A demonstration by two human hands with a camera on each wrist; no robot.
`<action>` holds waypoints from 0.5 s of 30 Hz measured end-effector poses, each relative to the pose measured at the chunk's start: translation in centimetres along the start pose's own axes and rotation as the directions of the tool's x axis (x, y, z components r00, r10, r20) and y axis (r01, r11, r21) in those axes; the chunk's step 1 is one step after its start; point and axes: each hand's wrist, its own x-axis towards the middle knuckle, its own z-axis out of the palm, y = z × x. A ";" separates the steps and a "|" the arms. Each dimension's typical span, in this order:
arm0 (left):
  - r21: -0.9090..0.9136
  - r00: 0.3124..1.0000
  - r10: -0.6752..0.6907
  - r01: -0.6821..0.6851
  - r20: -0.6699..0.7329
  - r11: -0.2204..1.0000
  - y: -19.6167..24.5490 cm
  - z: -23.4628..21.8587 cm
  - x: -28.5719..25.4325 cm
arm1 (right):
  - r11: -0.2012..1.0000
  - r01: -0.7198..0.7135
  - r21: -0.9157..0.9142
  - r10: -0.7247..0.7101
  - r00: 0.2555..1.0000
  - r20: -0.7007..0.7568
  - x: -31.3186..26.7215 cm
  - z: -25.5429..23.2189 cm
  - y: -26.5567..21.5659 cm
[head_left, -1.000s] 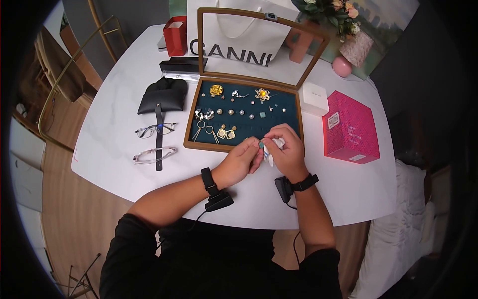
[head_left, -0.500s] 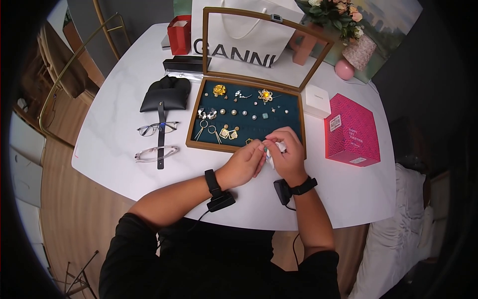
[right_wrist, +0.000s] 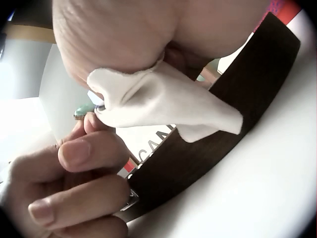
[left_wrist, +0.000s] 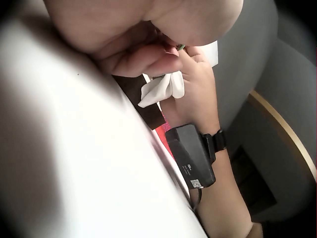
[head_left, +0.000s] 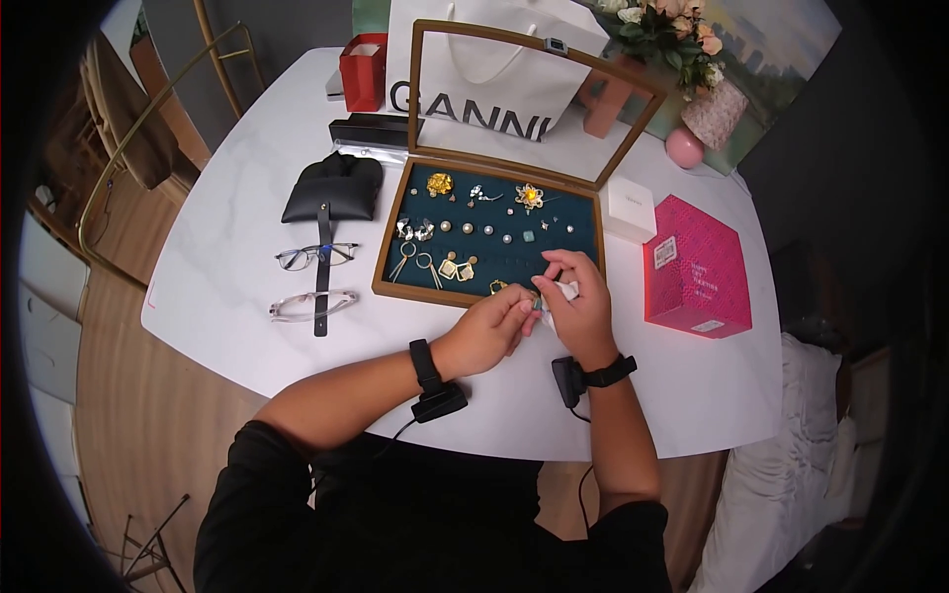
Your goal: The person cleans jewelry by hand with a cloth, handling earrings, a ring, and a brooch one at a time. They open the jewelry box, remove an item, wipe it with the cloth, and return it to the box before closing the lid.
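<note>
Your left hand pinches the green-stone earring, small and slippery; right hand grips the soft cloth. Hold the earring by its setting.

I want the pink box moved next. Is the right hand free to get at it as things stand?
Probably not at once: the right hand holds a white cloth. The way to the pink box across the table looks free.

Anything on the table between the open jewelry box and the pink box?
Yes: in the head view a small white box sits on the table between the jewelry box and the pink box.
</note>
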 end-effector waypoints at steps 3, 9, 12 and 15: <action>-0.084 1.000 -0.003 0.002 -0.011 0.996 -0.1 0.0 0.1 | 0.963 -0.214 0.161 0.197 0.974 0.115 -0.1 -1.2 -0.2; -0.157 1.000 -0.011 0.012 0.010 0.988 -0.6 -0.5 0.3 | 0.969 -0.199 0.146 0.137 0.926 0.351 0.0 -3.0 -0.2; -0.171 1.000 -0.021 0.023 0.011 0.985 -0.8 -0.5 0.4 | 0.978 -0.165 0.125 0.113 0.932 0.345 -0.1 -2.8 0.4; -0.173 0.999 -0.034 0.036 0.018 0.984 -0.9 -0.6 0.5 | 0.985 -0.143 0.095 0.104 0.936 0.335 -0.1 -2.8 0.2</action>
